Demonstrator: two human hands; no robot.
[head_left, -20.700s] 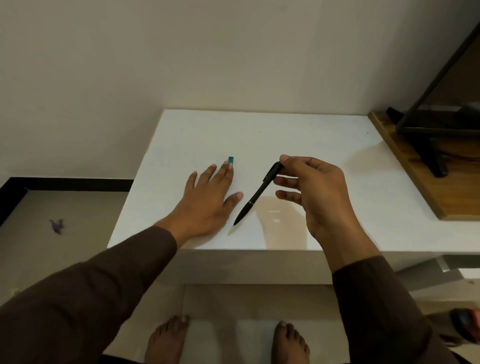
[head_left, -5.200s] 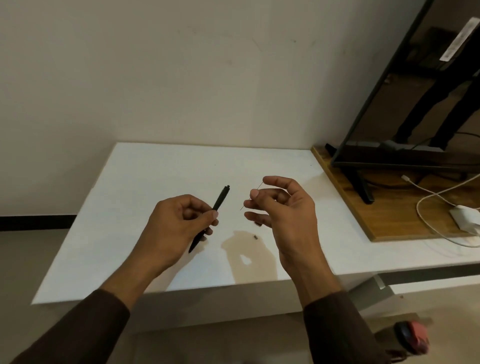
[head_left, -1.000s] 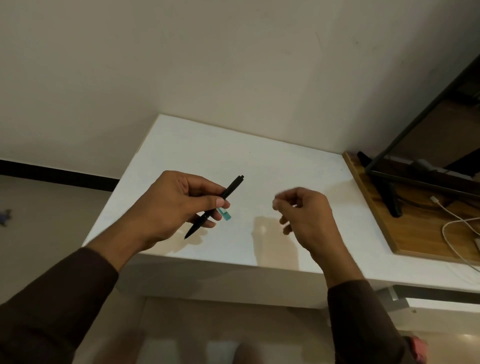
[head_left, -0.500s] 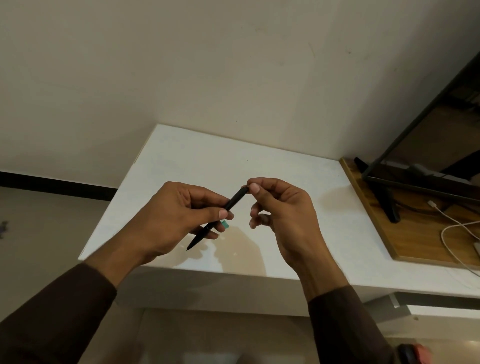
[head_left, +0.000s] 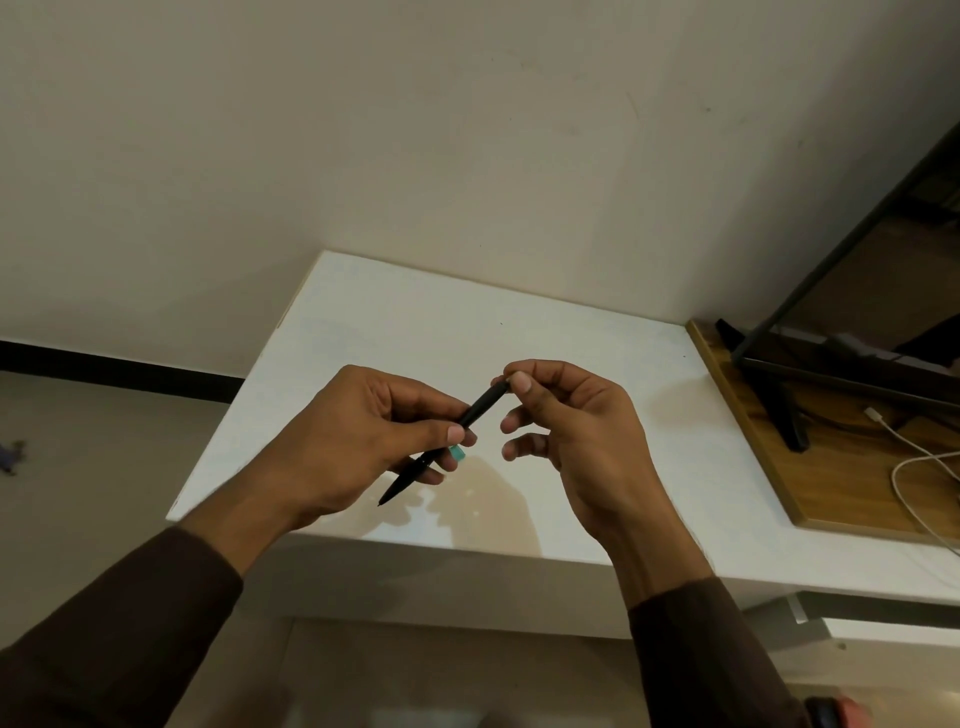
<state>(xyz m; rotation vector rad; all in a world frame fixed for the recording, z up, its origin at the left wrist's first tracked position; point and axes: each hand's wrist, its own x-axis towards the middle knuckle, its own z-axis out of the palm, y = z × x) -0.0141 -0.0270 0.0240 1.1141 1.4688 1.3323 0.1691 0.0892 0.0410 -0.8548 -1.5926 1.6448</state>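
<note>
A slim black pen (head_left: 480, 408) is held slanting above the white table (head_left: 571, 338), tip pointing down-left. My left hand (head_left: 358, 441) grips its middle between thumb and curled fingers. My right hand (head_left: 571, 431) pinches the pen's upper end with thumb and forefinger, its other fingers loosely curled. A small teal piece (head_left: 457, 453) shows just under my left fingers; whether it lies on the table or is held I cannot tell.
A wooden board (head_left: 831, 467) lies at the table's right with a black screen stand (head_left: 779, 395) and a white cable (head_left: 914, 467) on it. The wall stands close behind. Floor (head_left: 93, 467) lies to the left, beyond the table's edge.
Over the last second my right hand came in from the right and took hold of the pen's upper end. My left hand kept its grip on the pen.
</note>
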